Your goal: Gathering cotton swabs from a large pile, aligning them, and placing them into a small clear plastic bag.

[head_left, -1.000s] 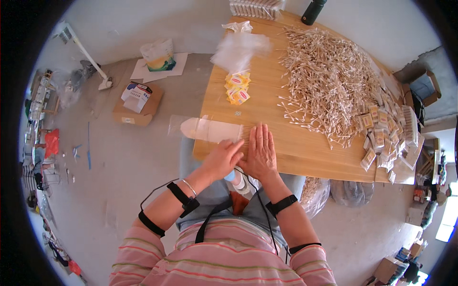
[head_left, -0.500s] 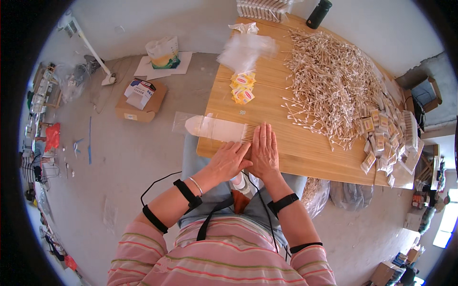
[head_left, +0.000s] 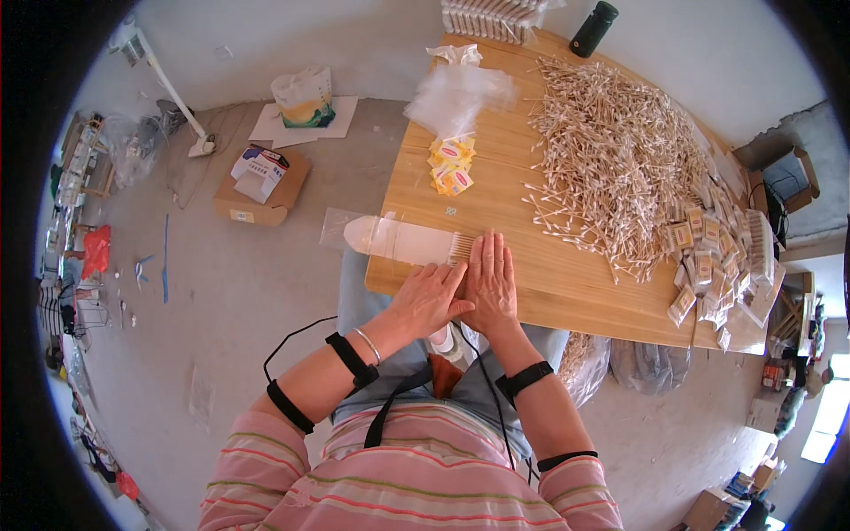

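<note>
At the table's near left corner lies a white tongue-shaped board (head_left: 407, 241), its rounded end inside a clear plastic bag (head_left: 335, 228) that juts past the edge. A row of cotton swabs (head_left: 461, 246) lies side by side at the board's right end. My right hand (head_left: 492, 281) is flat, fingers stretched out together, along the right side of the row. My left hand (head_left: 428, 299) rests at the row's near side with fingers extended. Its thumb touches my right hand. The swabs' near ends are partly hidden by my fingers.
A large heap of loose cotton swabs (head_left: 611, 150) covers the table's far right. Small filled packets (head_left: 708, 257) pile up beside it. Yellow labels (head_left: 452, 166) and clear bags (head_left: 456, 97) lie at the far left. A dark bottle (head_left: 593, 29) stands at the back.
</note>
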A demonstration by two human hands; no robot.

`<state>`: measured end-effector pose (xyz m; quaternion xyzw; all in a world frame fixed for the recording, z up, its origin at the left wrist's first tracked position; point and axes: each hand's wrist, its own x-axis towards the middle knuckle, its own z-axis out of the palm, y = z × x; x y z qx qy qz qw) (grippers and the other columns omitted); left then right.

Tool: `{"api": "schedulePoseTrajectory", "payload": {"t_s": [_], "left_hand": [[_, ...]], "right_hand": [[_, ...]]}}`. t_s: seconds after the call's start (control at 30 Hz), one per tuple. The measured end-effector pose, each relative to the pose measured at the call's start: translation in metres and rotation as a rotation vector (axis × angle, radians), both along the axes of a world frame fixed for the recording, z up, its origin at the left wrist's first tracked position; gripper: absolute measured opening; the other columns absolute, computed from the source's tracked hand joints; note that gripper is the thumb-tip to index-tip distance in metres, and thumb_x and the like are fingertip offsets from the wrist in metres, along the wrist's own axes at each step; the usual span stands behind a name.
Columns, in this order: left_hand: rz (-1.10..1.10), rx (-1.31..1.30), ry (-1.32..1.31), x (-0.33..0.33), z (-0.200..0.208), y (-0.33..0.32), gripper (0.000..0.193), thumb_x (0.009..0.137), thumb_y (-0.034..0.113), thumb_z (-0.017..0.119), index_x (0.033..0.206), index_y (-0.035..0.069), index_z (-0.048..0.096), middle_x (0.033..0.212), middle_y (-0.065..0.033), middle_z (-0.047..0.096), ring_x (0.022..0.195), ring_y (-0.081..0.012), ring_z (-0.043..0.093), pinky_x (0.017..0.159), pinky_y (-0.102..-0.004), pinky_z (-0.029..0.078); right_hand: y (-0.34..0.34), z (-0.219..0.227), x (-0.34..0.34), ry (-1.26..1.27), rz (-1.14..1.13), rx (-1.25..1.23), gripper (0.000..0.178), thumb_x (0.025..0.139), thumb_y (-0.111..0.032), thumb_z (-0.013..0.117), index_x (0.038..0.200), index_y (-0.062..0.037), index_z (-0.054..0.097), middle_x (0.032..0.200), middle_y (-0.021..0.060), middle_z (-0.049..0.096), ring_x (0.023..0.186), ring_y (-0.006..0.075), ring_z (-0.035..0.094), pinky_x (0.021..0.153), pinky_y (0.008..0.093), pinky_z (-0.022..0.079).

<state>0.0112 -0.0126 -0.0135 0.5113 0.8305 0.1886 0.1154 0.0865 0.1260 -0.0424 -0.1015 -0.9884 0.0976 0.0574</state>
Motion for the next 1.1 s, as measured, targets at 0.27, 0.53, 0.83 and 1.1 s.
{"api": "schedulePoseTrajectory", "payload": {"t_s": [0.27, 0.53, 0.83, 1.1], "left_hand": [[0.019, -0.023, -0.035, 0.000, 0.005, 0.003, 0.078, 0.092, 0.055, 0.048, 0.141, -0.004, 0.033, 0.111, -0.0219, 0.060, 0.101, -0.0380, 0.056, 0.089, -0.0457, 0.043], [0.037, -0.071, -0.053, -0.002, 0.008, 0.010, 0.079, 0.092, 0.058, 0.046, 0.138, -0.006, 0.036, 0.110, -0.0234, 0.060, 0.099, -0.0392, 0.057, 0.089, -0.0463, 0.044], [0.069, -0.042, -0.117, -0.008, 0.007, 0.015, 0.081, 0.093, 0.059, 0.044, 0.139, -0.006, 0.033, 0.107, -0.0243, 0.062, 0.099, -0.0402, 0.059, 0.089, -0.0468, 0.046], [0.038, -0.102, -0.106, -0.008, 0.009, 0.016, 0.080, 0.093, 0.059, 0.042, 0.139, -0.006, 0.033, 0.108, -0.0250, 0.063, 0.099, -0.0401, 0.061, 0.088, -0.0462, 0.048]], "right_hand": [[0.000, 0.003, -0.001, -0.023, -0.005, -0.011, 0.078, 0.089, -0.039, 0.045, 0.146, 0.0085, 0.021, 0.156, 0.0256, 0.015, 0.147, 0.0383, 0.011, 0.119, 0.0458, 0.011], [0.000, 0.002, 0.000, 0.021, 0.002, -0.018, 0.081, 0.085, -0.036, 0.051, 0.146, 0.0097, 0.021, 0.154, 0.0284, 0.018, 0.146, 0.0407, 0.014, 0.119, 0.0470, 0.012], [-0.002, 0.003, -0.001, 0.055, -0.006, -0.047, 0.075, 0.088, -0.035, 0.049, 0.144, 0.0097, 0.026, 0.153, 0.0283, 0.020, 0.145, 0.0413, 0.016, 0.118, 0.0479, 0.013], [-0.003, 0.004, -0.001, 0.052, -0.017, -0.038, 0.072, 0.089, -0.034, 0.047, 0.143, 0.0092, 0.028, 0.152, 0.0280, 0.022, 0.144, 0.0410, 0.017, 0.118, 0.0478, 0.014]]}}
